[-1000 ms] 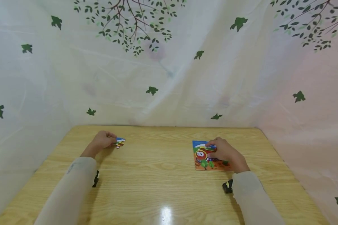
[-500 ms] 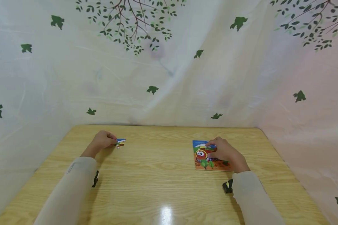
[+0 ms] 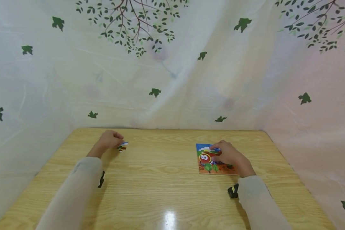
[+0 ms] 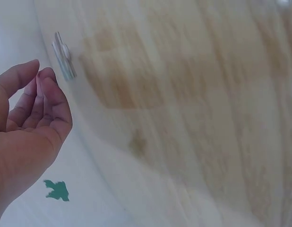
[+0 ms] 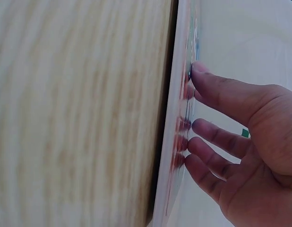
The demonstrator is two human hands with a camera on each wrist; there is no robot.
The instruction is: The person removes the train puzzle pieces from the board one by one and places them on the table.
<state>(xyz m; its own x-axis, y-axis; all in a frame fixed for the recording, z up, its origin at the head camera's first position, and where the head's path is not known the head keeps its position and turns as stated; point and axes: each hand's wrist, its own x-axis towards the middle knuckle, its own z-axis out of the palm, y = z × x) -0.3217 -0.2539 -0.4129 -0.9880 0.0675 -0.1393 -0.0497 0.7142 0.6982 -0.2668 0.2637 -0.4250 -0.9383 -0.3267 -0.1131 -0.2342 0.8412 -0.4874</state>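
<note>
Really, the left hand (image 4: 30, 139) held nothing; only its wrist view showed the gap to the little piece (image 3: 122, 147) on the table (image 3: 158, 191). The right hand (image 3: 229, 156) just touched the picture board (image 3: 205, 162), farther right.

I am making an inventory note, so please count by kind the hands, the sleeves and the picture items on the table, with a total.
Hands: 2 (left hand, right hand)
Sleeves: 2
Picture board: 1
Small picture piece: 1, as far as visible
Total: 6
</note>
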